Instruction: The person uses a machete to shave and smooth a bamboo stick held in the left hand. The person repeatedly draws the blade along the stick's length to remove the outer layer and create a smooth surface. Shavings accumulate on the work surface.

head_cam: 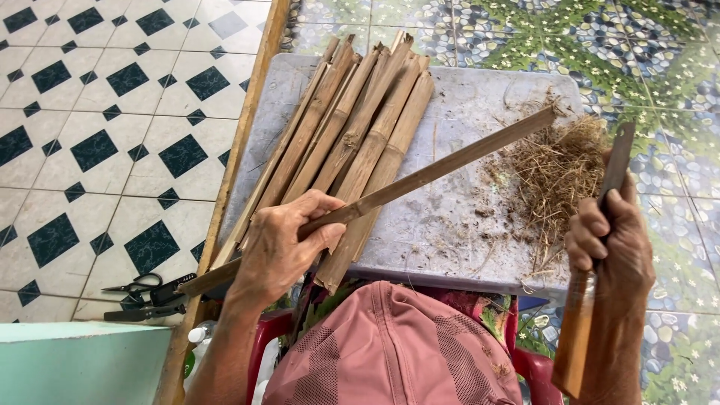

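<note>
Left hand (281,244) closed around long bamboo strip (427,174), strip slanting up toward far right over grey board (465,97). Right hand (611,251) gripping wooden-handled knife (592,277), blade pointing far. Bundle of split bamboo (352,127) lying on board, left part. Heap of dry shavings (559,169) at right. Scissors (142,294) on tiled floor, near left.

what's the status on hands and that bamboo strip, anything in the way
Left hand gripping long bamboo strip. Right hand gripping knife, blade up. Strip lies across bamboo bundle; shavings beside.
</note>
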